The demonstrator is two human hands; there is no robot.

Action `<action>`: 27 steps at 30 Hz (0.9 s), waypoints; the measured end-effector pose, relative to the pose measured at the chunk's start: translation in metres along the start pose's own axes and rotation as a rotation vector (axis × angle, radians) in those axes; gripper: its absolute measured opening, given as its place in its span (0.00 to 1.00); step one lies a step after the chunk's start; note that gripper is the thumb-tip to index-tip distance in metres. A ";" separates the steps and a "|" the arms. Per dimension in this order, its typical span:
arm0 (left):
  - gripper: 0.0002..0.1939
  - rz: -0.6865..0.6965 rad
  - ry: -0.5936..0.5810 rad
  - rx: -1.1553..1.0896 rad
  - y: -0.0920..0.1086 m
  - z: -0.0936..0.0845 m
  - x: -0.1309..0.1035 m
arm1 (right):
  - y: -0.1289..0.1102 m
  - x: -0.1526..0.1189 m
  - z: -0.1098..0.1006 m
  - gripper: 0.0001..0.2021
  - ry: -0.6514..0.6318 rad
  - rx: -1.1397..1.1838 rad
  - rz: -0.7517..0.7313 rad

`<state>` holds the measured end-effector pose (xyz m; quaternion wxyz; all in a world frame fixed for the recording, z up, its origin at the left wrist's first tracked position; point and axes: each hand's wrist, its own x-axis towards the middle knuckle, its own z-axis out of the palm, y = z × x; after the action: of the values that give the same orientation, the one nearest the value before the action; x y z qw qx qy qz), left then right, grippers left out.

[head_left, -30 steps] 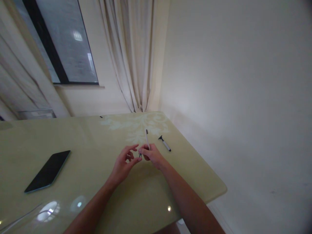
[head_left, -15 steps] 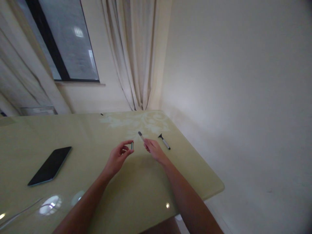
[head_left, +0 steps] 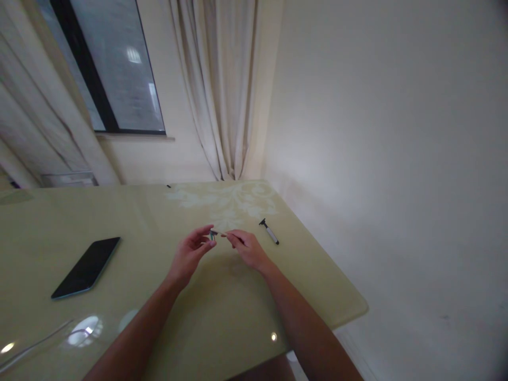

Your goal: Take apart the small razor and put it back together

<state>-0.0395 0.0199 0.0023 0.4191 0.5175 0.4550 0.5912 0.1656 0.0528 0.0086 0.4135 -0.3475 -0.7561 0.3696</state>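
Observation:
Between the thumb and fingers of my left hand (head_left: 193,254) is a small greenish piece (head_left: 212,236), held upright above the table. My right hand (head_left: 248,250) pinches a thin, light stick with a dark tip (head_left: 215,232). That tip is at the small piece, and whether they touch is too small to tell. To the right of my right hand, a razor-like tool (head_left: 270,232) with a black head and grey handle lies on the table.
A black tablet (head_left: 86,268) lies on the glossy pale green table (head_left: 222,328) at the left. A cable (head_left: 35,344) runs near the front left. One small dark object (head_left: 169,186) is at the back edge. A wall borders the right side.
The stick in my right hand has swung from pointing up and away to pointing left, its dark tip now at the small piece in my left hand. The view has shifted slightly.

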 end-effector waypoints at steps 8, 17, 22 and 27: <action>0.30 -0.009 0.055 -0.079 -0.006 -0.003 0.003 | 0.000 -0.001 -0.002 0.18 0.010 -0.035 -0.053; 0.27 0.005 -0.047 -0.011 -0.003 -0.002 0.000 | 0.003 -0.001 -0.006 0.16 0.032 0.018 -0.033; 0.26 0.029 -0.016 0.037 -0.004 -0.001 0.000 | 0.006 0.001 -0.006 0.17 0.118 -0.006 -0.006; 0.26 0.031 -0.026 0.050 -0.003 -0.001 0.000 | 0.005 0.001 -0.002 0.17 0.069 0.035 0.000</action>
<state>-0.0409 0.0205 -0.0010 0.4027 0.5423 0.4563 0.5793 0.1683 0.0564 0.0057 0.4453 -0.3529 -0.7347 0.3706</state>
